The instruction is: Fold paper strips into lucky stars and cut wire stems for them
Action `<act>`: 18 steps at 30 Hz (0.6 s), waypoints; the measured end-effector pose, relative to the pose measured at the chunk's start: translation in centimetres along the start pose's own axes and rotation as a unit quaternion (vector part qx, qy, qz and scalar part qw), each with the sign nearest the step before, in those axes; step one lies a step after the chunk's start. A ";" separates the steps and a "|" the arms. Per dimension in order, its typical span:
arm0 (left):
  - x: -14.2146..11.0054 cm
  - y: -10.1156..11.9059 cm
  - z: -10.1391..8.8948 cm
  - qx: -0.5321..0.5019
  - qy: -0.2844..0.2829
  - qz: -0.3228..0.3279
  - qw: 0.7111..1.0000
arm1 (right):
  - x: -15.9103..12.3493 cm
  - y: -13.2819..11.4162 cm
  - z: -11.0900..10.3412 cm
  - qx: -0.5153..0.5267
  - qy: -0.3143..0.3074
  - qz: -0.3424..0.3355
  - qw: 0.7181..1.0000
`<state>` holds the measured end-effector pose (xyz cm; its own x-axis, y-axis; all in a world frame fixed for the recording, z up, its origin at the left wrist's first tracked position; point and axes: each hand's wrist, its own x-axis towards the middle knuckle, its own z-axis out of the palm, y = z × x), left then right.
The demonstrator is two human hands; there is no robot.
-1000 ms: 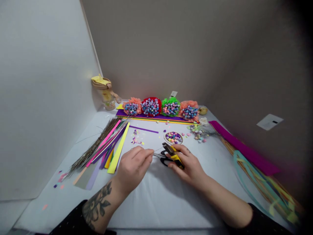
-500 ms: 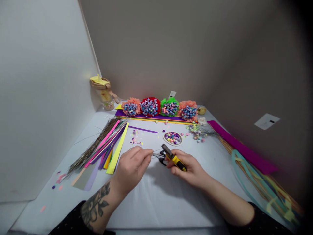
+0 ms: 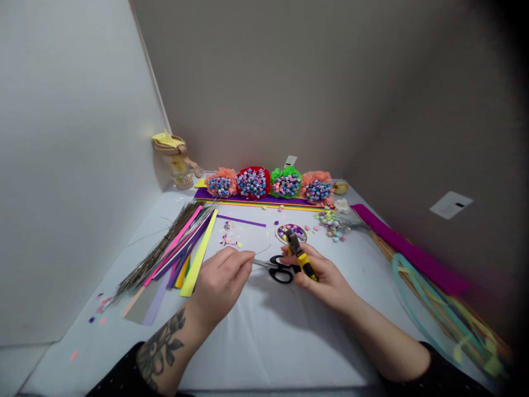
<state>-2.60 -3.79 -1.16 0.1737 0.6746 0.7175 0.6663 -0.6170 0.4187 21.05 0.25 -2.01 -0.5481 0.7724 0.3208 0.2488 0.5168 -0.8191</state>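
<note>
My left hand (image 3: 225, 275) is closed in a pinch on a thin wire (image 3: 263, 251), whose free end shows a small bend. In my right hand (image 3: 324, 273) are pliers (image 3: 305, 262) with yellow and black handles, their metal jaws pointing up and away from me. The jaws are apart from the wire. Between my hands lie scissors (image 3: 281, 274) with black handle loops, their blades partly hidden behind my left fingers. Just beyond the pliers is an oval dish (image 3: 282, 238) of small colourful paper stars, partly covered by the jaws.
Wire stems (image 3: 165, 242) and paper strips (image 3: 197, 253) lie at left. Along the back stand several star bouquets (image 3: 253, 183) in crepe paper. A cup (image 3: 177, 162) is at the back left. Star-tipped wires (image 3: 333, 218), a magenta sheet (image 3: 409, 245) and ribbons (image 3: 438, 309) lie at right.
The pliers in my right hand have moved a little right, away from the wire. The wire's bent tip and more of the scissors' handles now show. My left hand has shifted slightly left.
</note>
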 end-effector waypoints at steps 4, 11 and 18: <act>0.2 -0.6 0.5 0.034 -0.023 -0.025 0.999 | 0.0 -0.1 0.2 -0.006 -0.001 -0.016 1.000; 0.5 -3.5 2.4 0.174 -0.167 -0.127 0.962 | 0.0 0.5 0.6 -0.015 0.026 0.005 1.000; 0.6 -2.8 2.1 0.153 -0.189 -0.103 0.964 | 0.1 1.0 0.3 -0.004 0.059 0.026 0.998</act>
<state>-2.84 -0.77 -3.10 0.2290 0.9053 0.3577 0.8875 -0.3451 0.3052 20.99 0.77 -2.94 -0.4359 0.8364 0.3322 0.2815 0.4773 -0.8324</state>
